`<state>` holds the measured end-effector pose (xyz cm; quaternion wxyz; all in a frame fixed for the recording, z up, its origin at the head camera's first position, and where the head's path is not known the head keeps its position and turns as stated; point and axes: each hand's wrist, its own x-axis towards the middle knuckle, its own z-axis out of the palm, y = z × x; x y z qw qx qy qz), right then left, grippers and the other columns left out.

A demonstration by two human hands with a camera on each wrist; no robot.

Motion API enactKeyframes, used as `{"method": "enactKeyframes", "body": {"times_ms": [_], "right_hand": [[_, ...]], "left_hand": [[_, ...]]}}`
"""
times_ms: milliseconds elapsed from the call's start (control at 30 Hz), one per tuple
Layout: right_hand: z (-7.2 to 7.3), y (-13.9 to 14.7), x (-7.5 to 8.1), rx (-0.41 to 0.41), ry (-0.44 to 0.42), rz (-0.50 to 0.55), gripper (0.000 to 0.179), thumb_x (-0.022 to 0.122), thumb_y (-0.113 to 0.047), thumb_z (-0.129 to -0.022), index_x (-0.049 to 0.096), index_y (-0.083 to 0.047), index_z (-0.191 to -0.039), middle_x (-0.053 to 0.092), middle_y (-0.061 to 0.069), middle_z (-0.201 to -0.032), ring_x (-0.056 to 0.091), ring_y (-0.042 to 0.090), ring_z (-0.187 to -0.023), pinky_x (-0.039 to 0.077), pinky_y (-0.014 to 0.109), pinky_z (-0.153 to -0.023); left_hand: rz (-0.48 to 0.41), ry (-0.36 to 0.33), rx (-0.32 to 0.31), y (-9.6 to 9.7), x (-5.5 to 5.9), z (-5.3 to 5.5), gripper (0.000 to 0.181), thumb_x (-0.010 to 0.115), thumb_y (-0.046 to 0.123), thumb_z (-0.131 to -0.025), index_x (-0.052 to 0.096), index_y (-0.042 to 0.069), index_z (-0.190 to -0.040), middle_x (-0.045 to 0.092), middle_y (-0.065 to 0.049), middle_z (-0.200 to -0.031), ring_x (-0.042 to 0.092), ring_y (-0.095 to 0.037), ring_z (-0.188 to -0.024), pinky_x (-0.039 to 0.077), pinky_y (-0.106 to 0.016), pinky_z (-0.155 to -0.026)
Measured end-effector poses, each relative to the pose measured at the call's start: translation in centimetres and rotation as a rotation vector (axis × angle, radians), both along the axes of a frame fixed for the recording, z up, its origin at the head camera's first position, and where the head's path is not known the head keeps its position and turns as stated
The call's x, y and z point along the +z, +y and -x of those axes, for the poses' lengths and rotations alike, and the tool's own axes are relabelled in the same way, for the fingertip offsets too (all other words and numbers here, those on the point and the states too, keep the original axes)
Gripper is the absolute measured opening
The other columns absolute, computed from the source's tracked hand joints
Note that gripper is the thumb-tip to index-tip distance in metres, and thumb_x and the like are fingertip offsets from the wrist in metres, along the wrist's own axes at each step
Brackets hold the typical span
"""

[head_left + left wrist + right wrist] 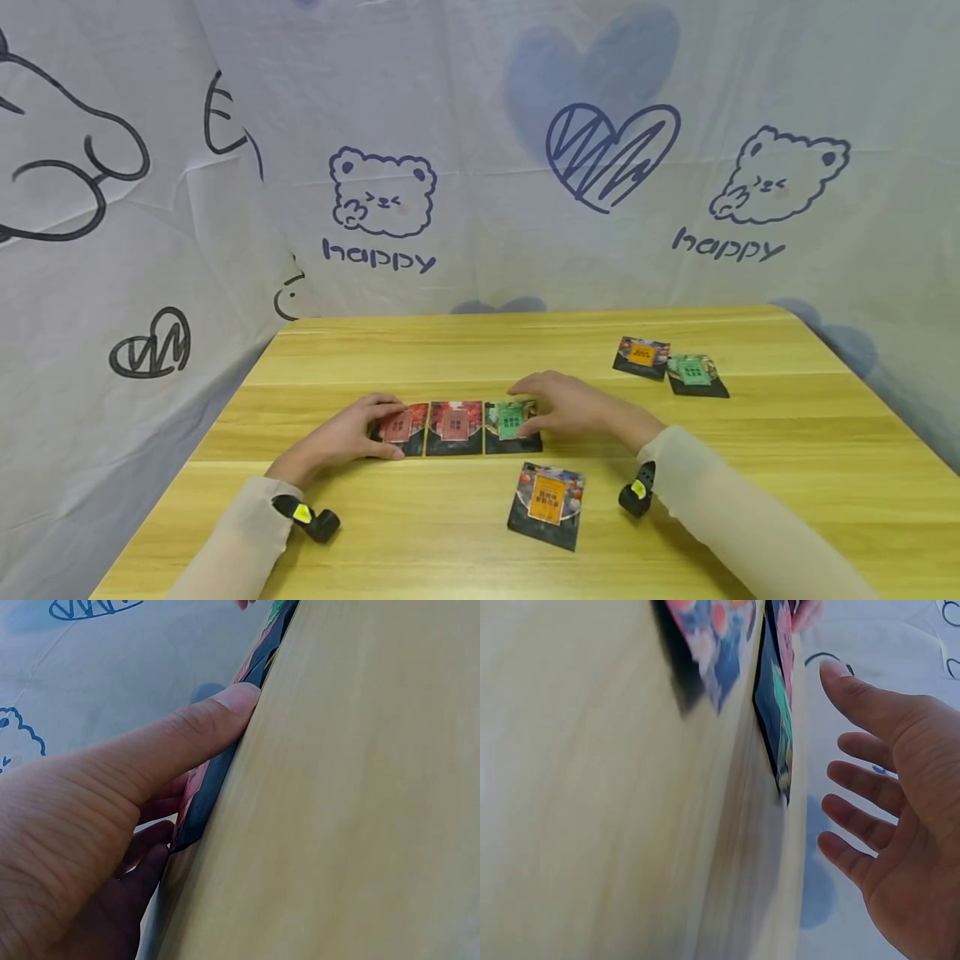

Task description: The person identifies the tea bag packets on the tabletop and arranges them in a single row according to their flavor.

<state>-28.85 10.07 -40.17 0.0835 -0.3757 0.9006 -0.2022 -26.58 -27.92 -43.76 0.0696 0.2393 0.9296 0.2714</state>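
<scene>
A row of flat picture packets lies across the table: a left red packet (415,429), a middle red packet (455,427) and a green-labelled packet (502,429). My left hand (352,432) holds the left red packet by its edges, thumb (238,697) along the near edge and fingers at the far and left sides. Over the right end of the row, my right hand (566,406) hovers with spread fingers, overlapping the green-labelled packet. In the right wrist view that hand (907,795) holds nothing and stands off the packet. An orange-labelled packet (547,504) lies tilted nearer me.
At the back right lie another orange-labelled packet (641,356) and a second green-labelled packet (696,373), side by side. The wooden table (420,350) ends at a white cloth (480,125) printed with hearts and bears. A black strap with a small camera sits on each wrist.
</scene>
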Motion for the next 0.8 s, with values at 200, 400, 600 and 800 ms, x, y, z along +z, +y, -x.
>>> {"method": "enactKeyframes", "body": {"times_ms": [200, 400, 600, 800], "right_hand": [[0.4, 1.8, -0.2, -0.025, 0.019, 0.013, 0.065, 0.068, -0.046, -0.090, 0.052, -0.012, -0.143, 0.048, 0.008, -0.145, 0.041, 0.032, -0.135, 0.030, 0.054, -0.110], [0.5, 3.4, -0.2, -0.050, 0.054, 0.009, 0.065, 0.067, -0.045, -0.091, 0.050, -0.010, -0.144, 0.047, 0.011, -0.146, 0.039, 0.035, -0.135, 0.029, 0.055, -0.111], [0.4, 5.5, -0.2, -0.087, 0.083, -0.002, 0.068, 0.068, -0.045, -0.091, 0.048, -0.009, -0.145, 0.044, 0.015, -0.148, 0.036, 0.038, -0.136, 0.027, 0.058, -0.110], [0.6, 7.8, -0.3, -0.138, 0.113, -0.062, 0.072, 0.067, -0.049, -0.090, 0.047, -0.010, -0.146, 0.040, 0.019, -0.150, 0.033, 0.040, -0.138, 0.026, 0.059, -0.110]], "left_hand": [[-0.005, -0.012, 0.004, -0.1, 0.0, 0.0, 0.081, 0.079, 0.050, -0.079, 0.051, 0.009, -0.143, 0.040, -0.016, -0.148, 0.037, -0.040, -0.135, 0.034, -0.058, -0.106], [-0.005, -0.016, 0.008, 0.0, 0.1, 0.0, 0.082, 0.079, 0.050, -0.078, 0.051, 0.010, -0.143, 0.040, -0.015, -0.147, 0.037, -0.040, -0.134, 0.034, -0.058, -0.106], [-0.004, -0.016, 0.005, 0.0, 0.2, -0.1, 0.082, 0.079, 0.051, -0.078, 0.051, 0.009, -0.143, 0.041, -0.015, -0.147, 0.038, -0.039, -0.134, 0.034, -0.058, -0.106], [0.001, -0.014, 0.004, 0.0, 0.2, -0.1, 0.082, 0.079, 0.051, -0.078, 0.051, 0.009, -0.143, 0.041, -0.015, -0.147, 0.038, -0.040, -0.134, 0.034, -0.058, -0.106]]}}
